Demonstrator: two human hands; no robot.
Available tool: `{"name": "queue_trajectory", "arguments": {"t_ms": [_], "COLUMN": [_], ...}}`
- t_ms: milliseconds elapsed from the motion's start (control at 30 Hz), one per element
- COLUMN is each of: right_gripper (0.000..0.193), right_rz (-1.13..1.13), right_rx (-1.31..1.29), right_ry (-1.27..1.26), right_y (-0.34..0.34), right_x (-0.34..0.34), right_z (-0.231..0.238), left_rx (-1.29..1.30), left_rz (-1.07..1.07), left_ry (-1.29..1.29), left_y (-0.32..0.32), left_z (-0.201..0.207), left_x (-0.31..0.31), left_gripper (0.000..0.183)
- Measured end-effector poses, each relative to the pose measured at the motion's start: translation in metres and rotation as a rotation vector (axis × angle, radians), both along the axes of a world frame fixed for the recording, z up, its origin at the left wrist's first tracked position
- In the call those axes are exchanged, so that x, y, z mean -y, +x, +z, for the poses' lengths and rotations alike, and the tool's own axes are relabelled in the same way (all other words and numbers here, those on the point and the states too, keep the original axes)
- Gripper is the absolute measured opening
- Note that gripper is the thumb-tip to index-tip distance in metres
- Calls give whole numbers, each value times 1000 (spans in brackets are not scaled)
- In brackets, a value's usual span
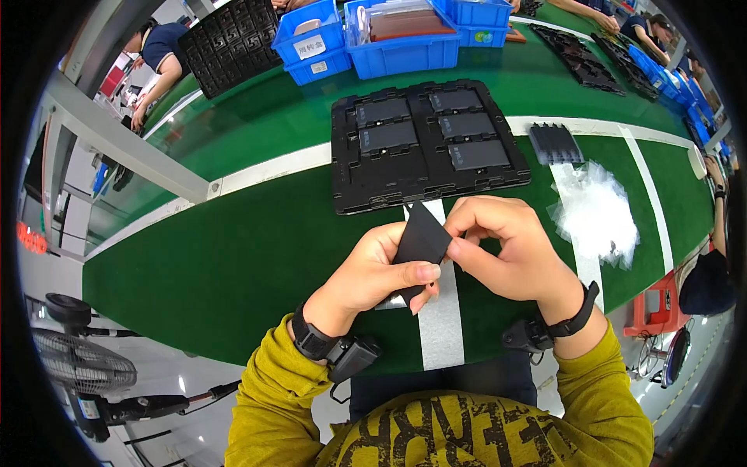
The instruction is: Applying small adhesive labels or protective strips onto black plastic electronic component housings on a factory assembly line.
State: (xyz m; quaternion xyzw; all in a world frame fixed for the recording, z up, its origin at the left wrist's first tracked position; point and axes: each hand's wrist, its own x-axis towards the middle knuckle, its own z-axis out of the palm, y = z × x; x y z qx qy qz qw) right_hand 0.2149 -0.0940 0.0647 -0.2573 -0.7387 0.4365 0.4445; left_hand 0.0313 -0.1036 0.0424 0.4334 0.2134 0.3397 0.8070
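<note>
Between the fingers and thumb of my left hand (381, 268) is a flat black rectangular piece (422, 240), tilted with one corner pointing away from me. My right hand (506, 245) pinches the piece's right corner with thumb and index finger. Whether a thin film is caught in that pinch is too small to see. Just beyond both hands lies a black moulded tray (380, 175). Several dark flat rectangular pieces (389, 137) rest in its pockets, and a pocket at the near left holds none. Below my left hand, a small shiny edge (391, 303) shows on the table.
A heap of clear plastic films (597, 214) lies right of my hands, with a dark ribbed piece (555, 144) behind it. Blue bins (403, 50) stand at the back. A grey metal post (128, 144) rises at left. Other people work across and beside the green table (257, 257).
</note>
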Motion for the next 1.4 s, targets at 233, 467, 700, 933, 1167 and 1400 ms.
{"name": "queue_trajectory", "arguments": {"t_ms": [233, 467, 700, 933, 1167, 1400], "right_gripper": [13, 9, 18, 34, 29, 10], "right_rz": [-412, -244, -138, 972, 160, -210], "right_rx": [-108, -42, 68, -586, -235, -34], "right_ry": [71, -161, -257, -1056, -489, -98], "right_y": [-16, -15, -20, -17, -16, -23], "right_x": [-7, -1, 4, 3, 3, 12], "right_z": [-13, -22, -21, -37, -14, -23], "left_rx": [-159, -187, -121, 79, -177, -41], "left_rz": [476, 666, 634, 576, 763, 670], "left_ry": [194, 312, 441, 569, 670, 366], "left_y": [15, 16, 12, -7, -10, 5], "left_z": [-8, -6, -9, 17, 15, 17], "left_x": [2, 0, 3, -4, 3, 4], "left_gripper": [15, 22, 50, 98, 53, 35]}}
